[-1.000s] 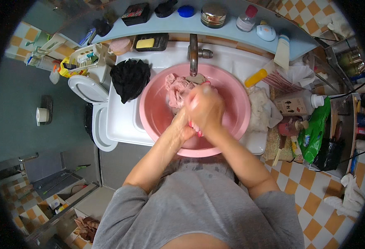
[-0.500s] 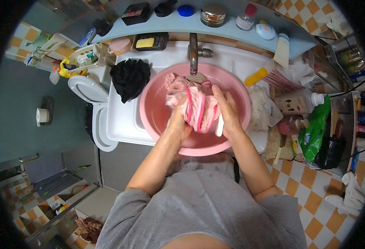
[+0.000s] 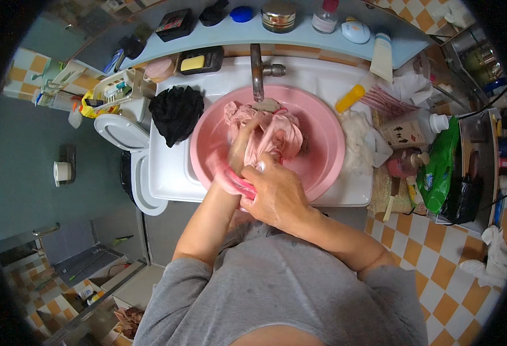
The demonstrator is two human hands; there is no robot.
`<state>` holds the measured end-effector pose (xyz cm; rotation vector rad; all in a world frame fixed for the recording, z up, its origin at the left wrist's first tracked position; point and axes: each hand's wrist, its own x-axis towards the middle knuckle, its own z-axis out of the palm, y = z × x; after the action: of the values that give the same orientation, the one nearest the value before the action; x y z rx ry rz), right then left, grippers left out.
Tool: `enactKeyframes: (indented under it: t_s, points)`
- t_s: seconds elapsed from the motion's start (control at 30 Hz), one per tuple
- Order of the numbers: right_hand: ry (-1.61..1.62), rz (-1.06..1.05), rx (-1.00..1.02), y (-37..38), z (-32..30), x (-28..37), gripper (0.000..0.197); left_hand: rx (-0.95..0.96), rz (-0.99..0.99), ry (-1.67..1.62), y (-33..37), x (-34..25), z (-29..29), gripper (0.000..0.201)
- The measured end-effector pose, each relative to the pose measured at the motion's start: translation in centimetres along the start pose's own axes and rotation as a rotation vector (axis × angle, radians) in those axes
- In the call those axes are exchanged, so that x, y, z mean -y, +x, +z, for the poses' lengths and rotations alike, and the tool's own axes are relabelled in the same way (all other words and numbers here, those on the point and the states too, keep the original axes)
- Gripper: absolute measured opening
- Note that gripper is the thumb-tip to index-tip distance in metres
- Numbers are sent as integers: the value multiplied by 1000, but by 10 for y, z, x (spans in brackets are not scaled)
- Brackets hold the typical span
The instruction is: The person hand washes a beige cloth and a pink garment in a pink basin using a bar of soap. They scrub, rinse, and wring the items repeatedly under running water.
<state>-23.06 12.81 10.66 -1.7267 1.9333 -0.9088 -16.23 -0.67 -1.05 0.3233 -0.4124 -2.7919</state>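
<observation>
In the pink basin (image 3: 329, 173) lies a wet, light pink garment (image 3: 282, 135) with bright pink trim. My left hand (image 3: 246, 135), partly covered by the folds and blurred, grips the garment over the basin. A strip of the bright pink trim (image 3: 234, 181) loops across my left wrist. Closed on the cloth beside that wrist is my right hand (image 3: 279, 190), with a spot of white foam on it. Another bunched pink piece (image 3: 239, 113) rests at the basin's far left, near a greyish item (image 3: 266, 105) under the tap.
The metal tap (image 3: 257, 72) reaches over the basin's far rim. Black cloth (image 3: 176, 115) lies on the white sink top at left, with a yellow soap bar (image 3: 193, 63) in a dark dish behind. White cloth (image 3: 360, 138) and a yellow-capped tube (image 3: 350, 98) lie right. Jars and bottles line the shelf (image 3: 207, 37).
My right hand has moved from the basin's right side down and left, onto the cloth by my left wrist. The garment has been turned, and its bright trim now hangs toward me.
</observation>
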Motion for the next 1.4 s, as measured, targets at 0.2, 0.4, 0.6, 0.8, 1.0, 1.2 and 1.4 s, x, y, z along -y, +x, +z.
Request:
enactKeyframes:
  t_s: [0.2, 0.4, 0.6, 0.8, 1.0, 1.2, 1.4]
  points:
    - [-164, 324, -449, 74, -7, -87, 27, -360, 70, -106, 7, 37, 37, 44]
    - [-192, -76, -408, 44, 25, -33, 42, -232, 246, 274, -7, 22, 18, 34]
    - [361, 568, -324, 77, -4, -114, 62, -472, 51, -68, -8, 25, 54, 43]
    - [828, 517, -364, 77, -36, -107, 51, -243, -16, -179, -16, -2, 59, 57]
    - [-77, -19, -160, 25, 35, 0, 37, -396, 142, 20, -1, -4, 52, 37]
    - [53, 416, -177, 85, 10, -77, 40, -433, 134, -170, 1, 22, 34, 39]
    - [-49, -68, -316, 41, 55, -37, 30, -250, 111, -146, -16, 15, 31, 33]
